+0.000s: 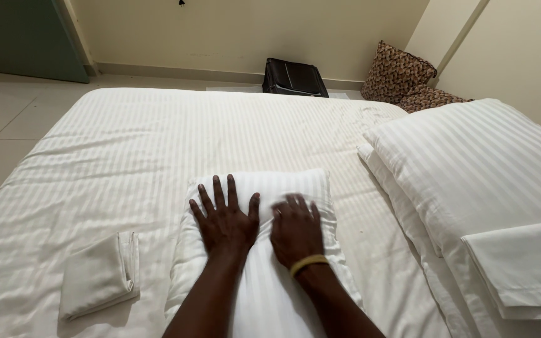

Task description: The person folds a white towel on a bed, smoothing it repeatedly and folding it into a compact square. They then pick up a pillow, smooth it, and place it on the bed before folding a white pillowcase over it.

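A white striped pillow (pixel 264 250) on the bed (pixel 126 144) is being pressed flat under both palms, the left hand (pixel 225 222) with fingers spread, the right hand (pixel 295 233) blurred, fingers extended, nothing gripped. Smoothing seems under way; firm, even pressure outward toward the far edge beyond the fingertips is called for. A folded cloth (pixel 98 275) lies left of the left fingers.

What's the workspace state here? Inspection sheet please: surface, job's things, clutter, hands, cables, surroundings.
Surface: bed with white striped sheet, lightly wrinkled.
Job's things: white striped pillow lying flat on the bed.
Clutter: folded white cloth left of the pillow; larger pillows stacked at right, a folded sheet on top.
Hands: left hand flat on the pillow, fingers spread; right hand beside it, blurred, yellow band at the wrist.
Cables: nothing seen.
Surroundings: black bag on tiled floor by the wall; patterned cushions in the corner.
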